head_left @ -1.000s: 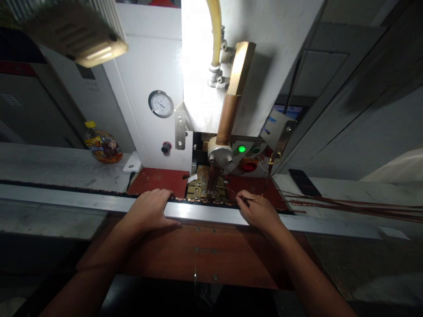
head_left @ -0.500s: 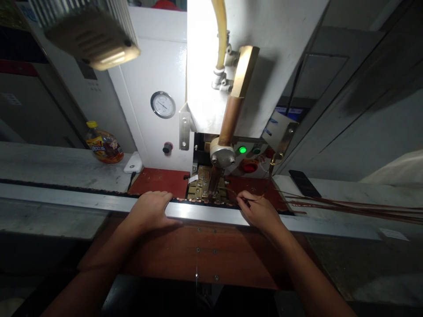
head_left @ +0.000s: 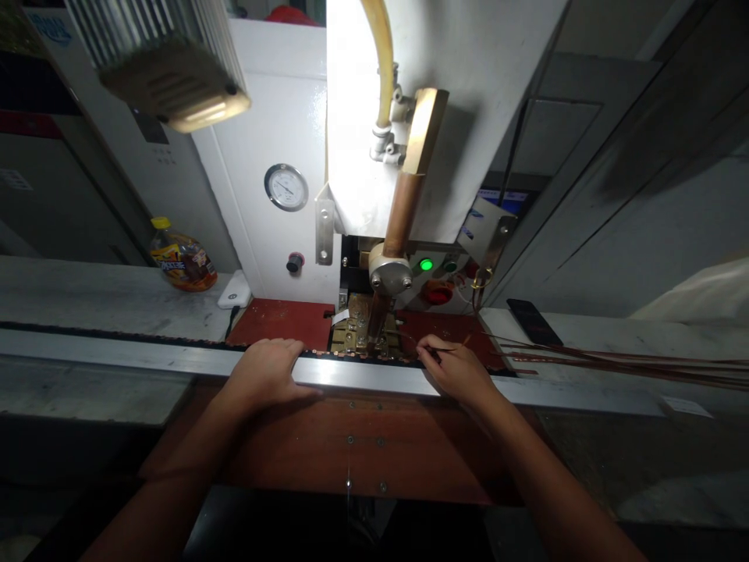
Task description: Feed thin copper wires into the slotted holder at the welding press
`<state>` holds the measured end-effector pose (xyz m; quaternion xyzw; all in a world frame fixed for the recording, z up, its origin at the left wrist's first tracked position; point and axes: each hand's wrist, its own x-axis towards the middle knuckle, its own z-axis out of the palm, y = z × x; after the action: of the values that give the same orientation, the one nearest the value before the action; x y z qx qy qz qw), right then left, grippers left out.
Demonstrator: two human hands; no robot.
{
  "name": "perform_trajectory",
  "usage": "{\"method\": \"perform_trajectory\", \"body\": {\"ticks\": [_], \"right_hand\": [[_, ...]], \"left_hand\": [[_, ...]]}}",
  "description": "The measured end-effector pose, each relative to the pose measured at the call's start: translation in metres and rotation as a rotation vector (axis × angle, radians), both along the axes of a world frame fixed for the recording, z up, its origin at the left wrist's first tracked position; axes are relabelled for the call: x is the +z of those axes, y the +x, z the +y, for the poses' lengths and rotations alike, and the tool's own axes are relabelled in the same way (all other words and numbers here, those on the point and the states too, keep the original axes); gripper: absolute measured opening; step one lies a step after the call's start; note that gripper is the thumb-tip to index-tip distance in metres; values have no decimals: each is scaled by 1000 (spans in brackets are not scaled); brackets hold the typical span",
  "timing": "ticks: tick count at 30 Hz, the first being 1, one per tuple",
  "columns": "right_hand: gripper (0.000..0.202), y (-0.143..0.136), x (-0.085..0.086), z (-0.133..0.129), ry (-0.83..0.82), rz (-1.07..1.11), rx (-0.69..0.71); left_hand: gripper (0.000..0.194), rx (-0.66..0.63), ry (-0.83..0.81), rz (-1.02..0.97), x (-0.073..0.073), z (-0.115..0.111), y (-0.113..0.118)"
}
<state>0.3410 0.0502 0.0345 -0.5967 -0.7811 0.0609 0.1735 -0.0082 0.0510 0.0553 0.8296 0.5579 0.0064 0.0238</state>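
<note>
My left hand (head_left: 264,372) is closed over a long aluminium bar (head_left: 345,376), fingers across its top and thumb along its near face. My right hand (head_left: 453,367) sits at the bar's right part, thumb and forefinger pinched on a thin copper wire (head_left: 409,337) that runs left toward the brass fixture (head_left: 351,337). Small copper pieces line a dark strip along the bar's back edge. Above this strip, between my hands, the machine's copper electrode (head_left: 380,312) points down. Whether its tip touches the work I cannot tell.
Several long copper strips (head_left: 614,363) lie at the right beside a black phone (head_left: 534,321). A drink bottle (head_left: 182,257) and a white box (head_left: 234,290) stand at the left. A lamp (head_left: 175,86) hangs upper left; a green button (head_left: 426,264) glows on the machine.
The view has shifted slightly. Both hands keep almost the same place on the bar. The wire end behind my right hand no longer rises toward the bracket and lies lower.
</note>
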Motion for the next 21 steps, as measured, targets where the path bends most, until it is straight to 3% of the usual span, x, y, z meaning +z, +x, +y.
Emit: {"method": "perform_trajectory", "body": {"ticks": [9, 21], "right_hand": [[27, 1, 9, 5, 30, 40, 14], [25, -25, 11, 10, 82, -30, 15]], "left_hand": [[69, 3, -6, 2, -1, 1, 0], [69, -10, 7, 8, -4, 2, -2]]}}
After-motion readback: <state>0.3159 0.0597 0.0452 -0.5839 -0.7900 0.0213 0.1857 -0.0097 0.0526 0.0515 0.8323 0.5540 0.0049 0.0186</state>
